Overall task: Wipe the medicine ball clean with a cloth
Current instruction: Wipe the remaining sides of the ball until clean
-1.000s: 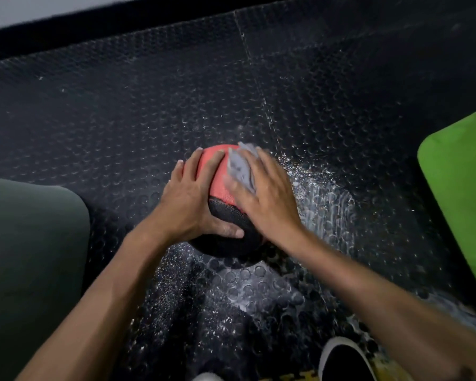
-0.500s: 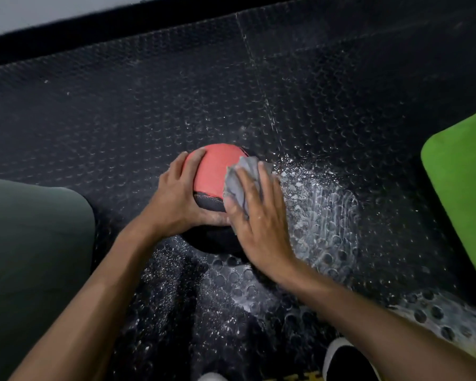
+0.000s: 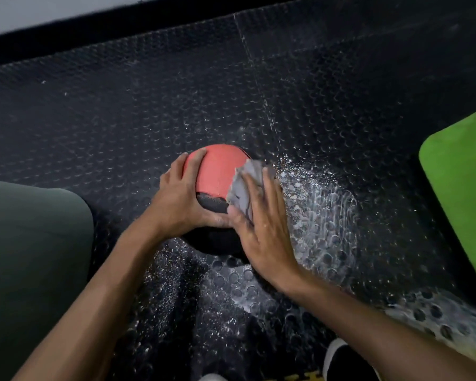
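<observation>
A green mat (image 3: 462, 193) lies well right of the right hand (image 3: 261, 229), a dark green cushion (image 3: 30, 257) left of the left hand (image 3: 176, 199), a shoe (image 3: 344, 361) below the right forearm. White wet streaks (image 3: 319, 215) mark the studded black floor (image 3: 121, 105) just right of the right hand. The ball (image 3: 217, 171), red on top and black below, sits on the floor between both hands. The left hand cups its left side, fingers curled over the red part. The right hand presses a grey cloth (image 3: 245, 185) flat against its right side, fingers straight.
</observation>
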